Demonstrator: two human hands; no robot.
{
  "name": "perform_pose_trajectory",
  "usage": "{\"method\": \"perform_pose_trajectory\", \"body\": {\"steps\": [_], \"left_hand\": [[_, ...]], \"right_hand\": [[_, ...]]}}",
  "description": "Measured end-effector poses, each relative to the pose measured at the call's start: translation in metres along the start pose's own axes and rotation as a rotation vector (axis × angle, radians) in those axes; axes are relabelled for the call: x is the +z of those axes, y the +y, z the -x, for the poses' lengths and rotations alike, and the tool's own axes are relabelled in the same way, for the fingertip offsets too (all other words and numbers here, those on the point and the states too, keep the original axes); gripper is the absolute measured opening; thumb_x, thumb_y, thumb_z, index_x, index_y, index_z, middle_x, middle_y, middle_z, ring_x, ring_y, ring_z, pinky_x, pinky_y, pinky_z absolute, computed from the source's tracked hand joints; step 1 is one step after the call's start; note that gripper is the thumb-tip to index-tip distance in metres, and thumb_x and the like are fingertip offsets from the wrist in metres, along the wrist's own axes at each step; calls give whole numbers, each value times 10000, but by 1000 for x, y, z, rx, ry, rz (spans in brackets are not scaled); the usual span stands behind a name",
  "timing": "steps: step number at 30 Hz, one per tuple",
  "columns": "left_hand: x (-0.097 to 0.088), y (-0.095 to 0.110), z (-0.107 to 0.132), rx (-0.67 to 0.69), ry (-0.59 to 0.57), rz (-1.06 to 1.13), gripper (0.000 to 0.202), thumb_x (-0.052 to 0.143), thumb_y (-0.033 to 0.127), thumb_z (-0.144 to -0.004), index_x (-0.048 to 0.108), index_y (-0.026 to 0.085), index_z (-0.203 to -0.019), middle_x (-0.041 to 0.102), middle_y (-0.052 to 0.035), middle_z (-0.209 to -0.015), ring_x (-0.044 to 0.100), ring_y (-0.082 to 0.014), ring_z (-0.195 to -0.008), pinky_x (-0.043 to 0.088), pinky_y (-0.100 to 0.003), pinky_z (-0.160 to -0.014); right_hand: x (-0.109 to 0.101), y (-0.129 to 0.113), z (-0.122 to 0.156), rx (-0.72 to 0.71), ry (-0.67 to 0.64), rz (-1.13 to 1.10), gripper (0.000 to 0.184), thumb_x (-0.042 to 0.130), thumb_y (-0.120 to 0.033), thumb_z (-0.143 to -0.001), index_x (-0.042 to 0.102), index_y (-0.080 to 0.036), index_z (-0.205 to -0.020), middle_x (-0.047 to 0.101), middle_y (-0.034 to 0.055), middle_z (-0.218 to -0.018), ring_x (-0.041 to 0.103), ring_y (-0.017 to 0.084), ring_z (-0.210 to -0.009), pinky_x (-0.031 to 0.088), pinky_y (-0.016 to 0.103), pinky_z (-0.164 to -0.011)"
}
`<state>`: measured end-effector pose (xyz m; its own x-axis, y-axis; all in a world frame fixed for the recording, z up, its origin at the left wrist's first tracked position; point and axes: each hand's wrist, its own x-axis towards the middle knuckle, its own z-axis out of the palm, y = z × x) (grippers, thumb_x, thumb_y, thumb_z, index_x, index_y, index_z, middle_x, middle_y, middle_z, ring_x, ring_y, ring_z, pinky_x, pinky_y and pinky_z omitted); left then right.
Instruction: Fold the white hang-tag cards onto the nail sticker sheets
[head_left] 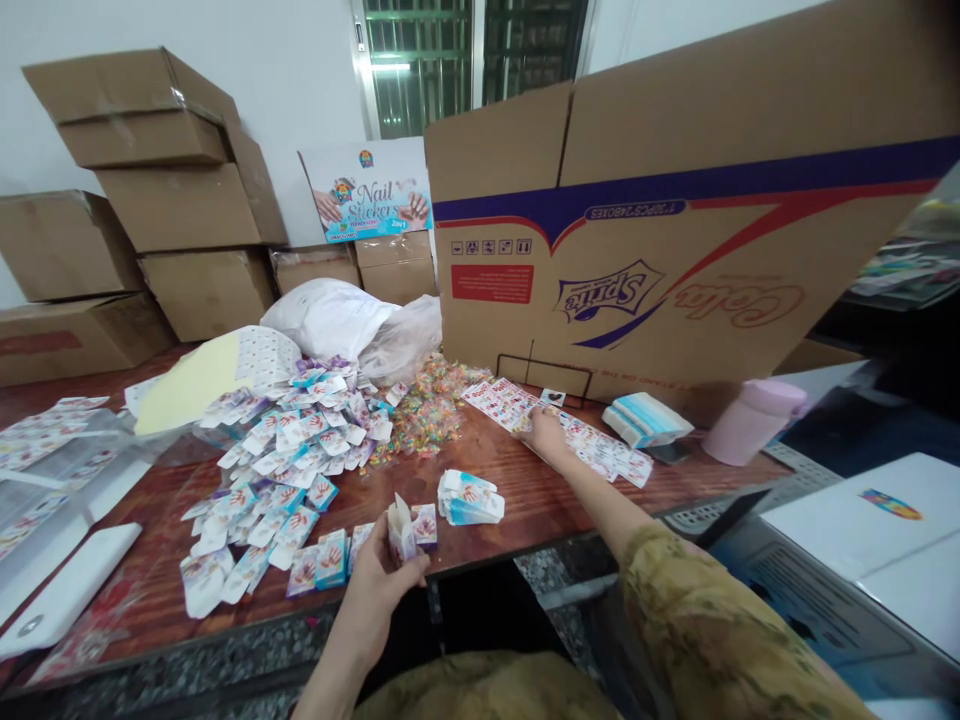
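My left hand (386, 575) is closed around a small carton (403, 525) with its top flaps standing up, just above the table's front edge. My right hand (546, 437) reaches forward, with bent fingertips pinching at the printed sticker sheets (600, 448) that lie in a row. Beside the left hand, a few small closed boxes (331, 560) line the front edge. A short stack of flat white-and-blue cartons (470, 498) sits between my two hands. Further left spreads a big heap of similar small cartons (315, 430) with hand pictures on them.
Small colourful wrapped pieces (427, 405) are piled behind the cartons, near a white plastic bag (337, 315). A large Sprite carton (637, 260) stands at the back right. A pink bottle (752, 422) and a tissue pack (646, 418) are on the right. Brown boxes (191, 205) are stacked back left.
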<state>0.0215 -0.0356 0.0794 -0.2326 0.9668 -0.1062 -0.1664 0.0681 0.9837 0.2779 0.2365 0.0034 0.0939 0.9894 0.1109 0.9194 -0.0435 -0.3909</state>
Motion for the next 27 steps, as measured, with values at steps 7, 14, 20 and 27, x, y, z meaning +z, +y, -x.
{"method": "perform_pose_trajectory", "body": {"steps": [7, 14, 20, 27], "left_hand": [[5, -8, -12, -12, 13, 61, 375, 770, 373, -677, 539, 180, -901, 475, 72, -574, 426, -86, -488, 337, -180, -423], [32, 17, -46, 117, -54, 72, 302, 782, 326, -700, 552, 162, -804, 651, -10, -780, 578, -122, -669, 474, -237, -640], [57, 43, -74, 278, 0, 241, 313, 762, 233, -681, 461, 189, -756, 683, -13, -868, 637, -148, -764, 515, -293, -756], [42, 58, -89, 317, -67, 250, 294, 736, 163, -681, 453, 196, -757, 657, 6, -824, 633, -152, -775, 510, -281, -734]], "right_hand": [[-22, -3, 1, -59, 51, -296, 146, 665, -281, -748, 568, -173, -754, 620, 45, -717, 573, 190, -715, 378, 276, -645], [-72, -52, 51, -252, 41, -720, 531, 639, -501, -772, 488, -187, -1172, 519, -59, -649, 501, 130, -538, 395, 245, -514], [-94, -110, 127, -361, -219, -1298, 462, 749, -402, -769, 552, -218, -1145, 641, 19, -808, 602, 141, -660, 493, 272, -599], [-95, -126, 126, -353, -262, -1302, 428, 795, -386, -730, 624, -244, -1095, 647, 10, -727, 606, 156, -636, 531, 296, -589]]}}
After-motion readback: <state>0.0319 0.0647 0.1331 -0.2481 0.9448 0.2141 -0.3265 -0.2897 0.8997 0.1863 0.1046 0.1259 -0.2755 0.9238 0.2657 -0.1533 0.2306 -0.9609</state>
